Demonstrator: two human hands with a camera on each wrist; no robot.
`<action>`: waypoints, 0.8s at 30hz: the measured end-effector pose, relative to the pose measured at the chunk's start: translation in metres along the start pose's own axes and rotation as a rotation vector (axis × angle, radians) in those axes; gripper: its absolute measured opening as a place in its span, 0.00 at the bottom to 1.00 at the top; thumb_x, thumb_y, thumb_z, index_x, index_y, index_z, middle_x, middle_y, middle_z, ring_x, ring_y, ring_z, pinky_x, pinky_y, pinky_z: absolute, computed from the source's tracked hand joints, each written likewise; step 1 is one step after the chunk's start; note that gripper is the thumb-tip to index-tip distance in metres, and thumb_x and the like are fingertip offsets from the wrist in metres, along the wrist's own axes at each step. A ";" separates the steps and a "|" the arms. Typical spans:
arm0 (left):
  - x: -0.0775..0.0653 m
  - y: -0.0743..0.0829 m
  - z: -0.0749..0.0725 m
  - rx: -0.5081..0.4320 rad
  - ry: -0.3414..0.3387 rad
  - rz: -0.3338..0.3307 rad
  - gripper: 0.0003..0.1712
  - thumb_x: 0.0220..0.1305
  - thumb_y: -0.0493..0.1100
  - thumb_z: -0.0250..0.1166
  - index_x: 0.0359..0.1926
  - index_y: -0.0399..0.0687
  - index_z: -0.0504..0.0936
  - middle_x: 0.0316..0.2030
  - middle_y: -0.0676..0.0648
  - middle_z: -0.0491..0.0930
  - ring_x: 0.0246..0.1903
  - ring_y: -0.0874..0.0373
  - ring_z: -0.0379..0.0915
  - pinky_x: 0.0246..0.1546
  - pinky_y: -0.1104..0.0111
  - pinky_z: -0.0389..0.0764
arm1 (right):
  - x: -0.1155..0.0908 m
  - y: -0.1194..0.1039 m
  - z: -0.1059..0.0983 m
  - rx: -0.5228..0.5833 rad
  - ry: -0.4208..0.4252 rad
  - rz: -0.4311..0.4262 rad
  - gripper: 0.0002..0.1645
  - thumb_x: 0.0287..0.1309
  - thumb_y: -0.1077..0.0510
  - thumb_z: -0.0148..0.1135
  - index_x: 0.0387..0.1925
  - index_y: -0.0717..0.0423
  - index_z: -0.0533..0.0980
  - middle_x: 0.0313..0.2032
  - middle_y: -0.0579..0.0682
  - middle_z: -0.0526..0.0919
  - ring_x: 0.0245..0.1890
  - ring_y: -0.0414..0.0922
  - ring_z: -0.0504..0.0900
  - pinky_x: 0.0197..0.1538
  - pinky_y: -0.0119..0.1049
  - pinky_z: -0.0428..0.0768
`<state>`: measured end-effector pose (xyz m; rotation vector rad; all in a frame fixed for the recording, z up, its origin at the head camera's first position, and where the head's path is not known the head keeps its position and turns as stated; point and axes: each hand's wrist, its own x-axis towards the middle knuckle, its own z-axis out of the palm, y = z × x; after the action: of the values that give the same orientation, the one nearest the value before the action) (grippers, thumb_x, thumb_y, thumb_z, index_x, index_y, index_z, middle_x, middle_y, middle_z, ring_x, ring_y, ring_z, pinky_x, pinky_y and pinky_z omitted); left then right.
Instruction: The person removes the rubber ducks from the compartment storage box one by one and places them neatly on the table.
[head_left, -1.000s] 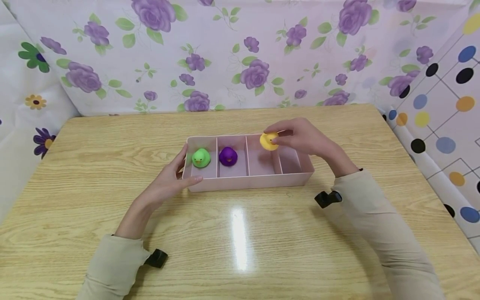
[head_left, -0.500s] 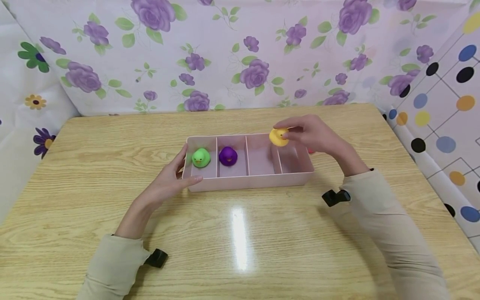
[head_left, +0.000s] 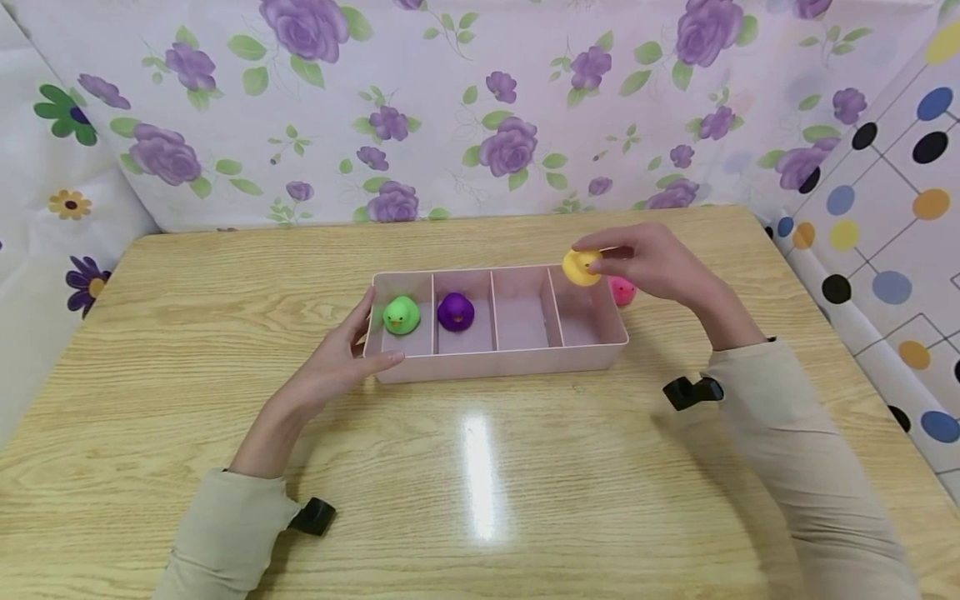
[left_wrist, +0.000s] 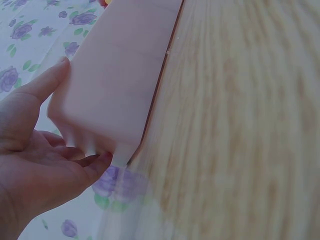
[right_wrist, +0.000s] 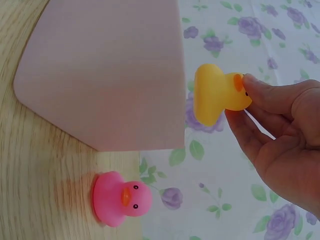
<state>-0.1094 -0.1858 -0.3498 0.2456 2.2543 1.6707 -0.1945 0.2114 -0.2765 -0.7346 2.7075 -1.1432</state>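
Note:
A pink four-compartment box (head_left: 495, 367) lies on the table, and my left hand (head_left: 330, 367) grips its left end, thumb at the front wall and fingers at the end wall. In its leftmost compartment sits a green rubber duck (head_left: 402, 316); a purple rubber duck (head_left: 456, 312) sits in the compartment beside it. My right hand (head_left: 652, 262) pinches a yellow rubber duck (right_wrist: 215, 95) by its head, above the rear of the rightmost compartment. A pink rubber duck (right_wrist: 120, 198) stands on the table just past the box's right end, partly hidden by that hand in the head view.
The wood-grain table (head_left: 420, 483) reaches a flower-patterned sheet (head_left: 450, 100) at the back. A dotted sheet (head_left: 885, 208) borders the right side, and a white flowered one (head_left: 60, 183) the left.
My right hand has carried the yellow duck rightward and slightly up, from over the third compartment to over the rightmost one. The pink duck has come into sight. My left hand stays put.

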 end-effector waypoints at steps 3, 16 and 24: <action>0.000 0.000 0.000 0.000 0.000 0.001 0.58 0.64 0.43 0.67 0.76 0.57 0.31 0.75 0.39 0.38 0.71 0.41 0.44 0.67 0.51 0.54 | -0.002 0.001 -0.003 -0.005 0.008 0.015 0.18 0.61 0.66 0.64 0.53 0.59 0.81 0.51 0.56 0.82 0.49 0.49 0.80 0.49 0.32 0.78; 0.000 0.000 0.000 -0.012 -0.003 0.003 0.57 0.64 0.43 0.66 0.76 0.56 0.31 0.75 0.40 0.38 0.71 0.41 0.43 0.67 0.51 0.54 | -0.003 0.014 -0.009 -0.073 0.015 0.054 0.18 0.61 0.67 0.63 0.54 0.60 0.80 0.52 0.57 0.81 0.49 0.50 0.80 0.52 0.45 0.78; -0.001 0.000 0.000 -0.007 -0.005 -0.006 0.58 0.64 0.44 0.67 0.76 0.58 0.31 0.75 0.39 0.38 0.71 0.40 0.44 0.67 0.50 0.54 | -0.007 0.020 -0.014 -0.097 0.034 0.048 0.18 0.62 0.67 0.62 0.54 0.62 0.80 0.52 0.59 0.81 0.51 0.52 0.78 0.55 0.47 0.76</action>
<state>-0.1088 -0.1865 -0.3493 0.2404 2.2429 1.6724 -0.1998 0.2356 -0.2808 -0.6648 2.8099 -1.0302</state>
